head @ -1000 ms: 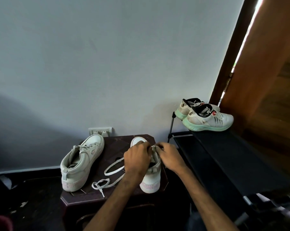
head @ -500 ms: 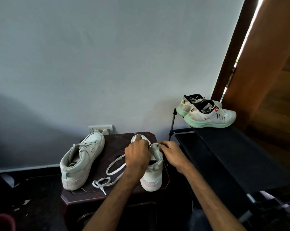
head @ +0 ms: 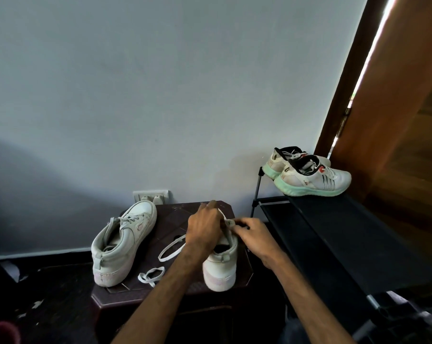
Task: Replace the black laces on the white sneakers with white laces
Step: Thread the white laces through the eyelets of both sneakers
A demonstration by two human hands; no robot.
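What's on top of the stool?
A left sneaker, a right sneaker and a loose white lace looping between them. The left hand grips the right sneaker; the right hand pinches the lace at its top. Hands cover its eyelets, so the lacing is hidden.

Two white sneakers [head: 123, 244], two green-soled sneakers [head: 314, 180], one loose lace [head: 170, 249], two hands [head: 203, 229].
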